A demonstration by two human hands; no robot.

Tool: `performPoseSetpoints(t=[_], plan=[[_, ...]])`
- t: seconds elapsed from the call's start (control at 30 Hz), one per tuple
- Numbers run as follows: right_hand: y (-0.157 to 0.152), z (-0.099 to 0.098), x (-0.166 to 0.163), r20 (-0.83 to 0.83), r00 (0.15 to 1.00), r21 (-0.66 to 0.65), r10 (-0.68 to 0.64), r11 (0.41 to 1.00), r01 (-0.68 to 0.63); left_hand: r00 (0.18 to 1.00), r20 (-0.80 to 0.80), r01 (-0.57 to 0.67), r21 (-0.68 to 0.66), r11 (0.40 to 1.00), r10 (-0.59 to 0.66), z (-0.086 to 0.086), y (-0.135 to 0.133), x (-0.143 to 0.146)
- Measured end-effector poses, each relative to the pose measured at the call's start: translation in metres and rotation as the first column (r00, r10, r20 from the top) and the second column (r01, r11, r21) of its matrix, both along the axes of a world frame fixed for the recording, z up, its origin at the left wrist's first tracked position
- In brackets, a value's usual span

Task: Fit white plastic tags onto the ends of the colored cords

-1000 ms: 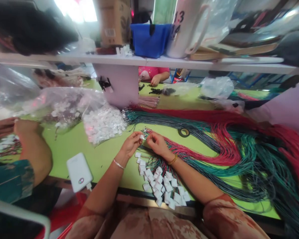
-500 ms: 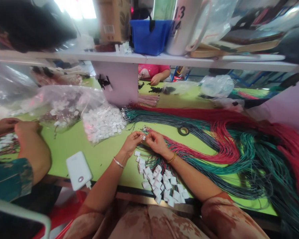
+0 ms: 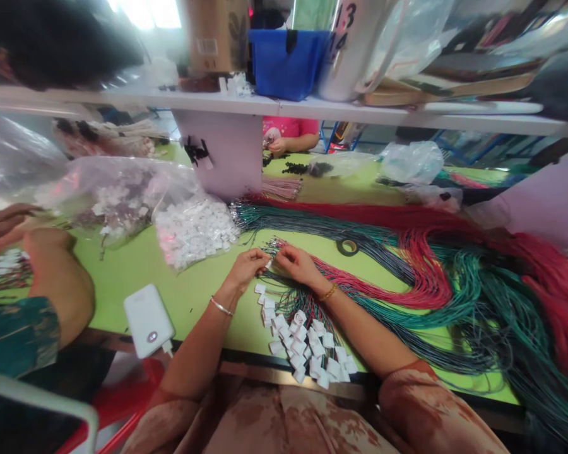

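Observation:
My left hand (image 3: 247,268) pinches a small white connector housing (image 3: 268,264) between thumb and fingertips. Just to its right, my right hand (image 3: 297,263) is closed, its fingertips at the tips of a bundle of red wires (image 3: 360,282). What those fingers grip is too small to make out. Below both hands lies a pile of wires ending in white connectors (image 3: 299,343), spread to the table's front edge. Green and black wires (image 3: 383,318) run under my right forearm toward the right.
Left of my hands are a plastic bag of white connectors (image 3: 194,233) and a white power bank (image 3: 149,321). A tape roll (image 3: 347,247) lies among long wire bundles. A co-worker's arm (image 3: 57,265) is at the left; another person's hand (image 3: 278,145) shows beyond the shelf (image 3: 208,101).
My left hand has shifted slightly left and down with the connector. My right hand's fingers have moved onto the wire tips. The far person's hand has moved left.

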State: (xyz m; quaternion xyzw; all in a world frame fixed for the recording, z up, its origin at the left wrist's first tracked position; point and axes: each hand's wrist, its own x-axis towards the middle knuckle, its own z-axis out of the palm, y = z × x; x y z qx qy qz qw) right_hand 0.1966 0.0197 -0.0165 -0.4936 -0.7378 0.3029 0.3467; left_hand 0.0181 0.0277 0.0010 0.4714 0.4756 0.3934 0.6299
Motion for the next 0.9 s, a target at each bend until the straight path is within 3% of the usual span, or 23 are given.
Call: performPoseSetpoints(t=[0.1,0.2,0.3,0.4,0.53,0.67,0.9], plan=[[0.007,0.002,0.003,0.255,0.967,0.070,0.002,0.997,-0.021,0.995,-0.088,0.036,-0.027,0.999,-0.038,0.003,0.004,-0.009],[0.010,0.002,-0.004,0.495,0.868,0.113,-0.027,0.993,-0.034,0.990,-0.132,0.049,-0.019,0.999,-0.051,0.002,0.006,-0.014],[0.011,-0.001,-0.009,0.576,0.816,0.145,-0.043,0.988,-0.050,0.989,-0.135,0.060,-0.005,0.998,-0.061,0.000,0.007,-0.014],[0.013,-0.002,-0.004,0.494,0.866,0.174,-0.070,0.985,-0.020,0.995,-0.082,0.054,-0.005,0.999,-0.055,-0.001,0.005,-0.012],[0.013,0.003,0.004,0.165,0.980,0.104,-0.110,0.990,0.094,0.997,0.074,0.015,-0.025,1.000,-0.014,0.000,0.002,-0.003],[0.008,0.010,0.002,-0.099,0.993,0.046,-0.060,0.997,0.065,0.968,0.250,0.001,-0.092,0.996,0.022,-0.005,-0.002,0.006],[-0.005,0.010,0.001,-0.157,0.985,0.070,-0.071,0.994,0.083,0.901,0.430,0.021,-0.188,0.982,0.063,-0.019,0.000,0.011]])
